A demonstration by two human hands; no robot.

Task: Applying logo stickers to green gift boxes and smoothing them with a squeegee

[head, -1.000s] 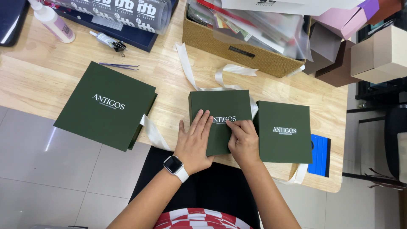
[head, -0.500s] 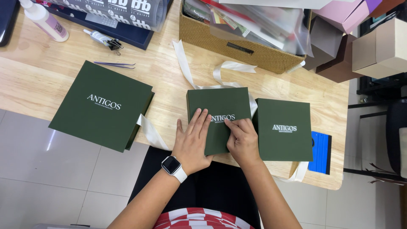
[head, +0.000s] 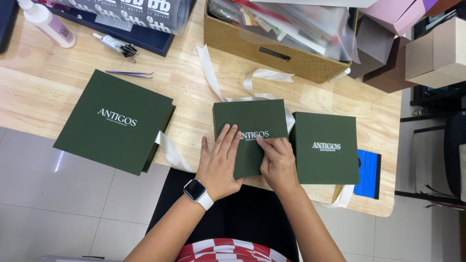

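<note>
Green middle box (head: 250, 121) | left hand (head: 219, 165) fingers flat, spread on lid | right hand (head: 277, 162) fingers curled, pressing lid

Middle box (head: 250, 136) on desk (head: 194, 92) at frame centre, both hands on its lower half: left hand (head: 218, 165) lower left, right hand (head: 277, 162) lower right. Second box (head: 326, 148) touching its right side. Large box (head: 114, 121) well left. Basket (head: 276, 53) behind, upper centre. Ribbon (head: 252, 82) between basket and middle box.
</note>
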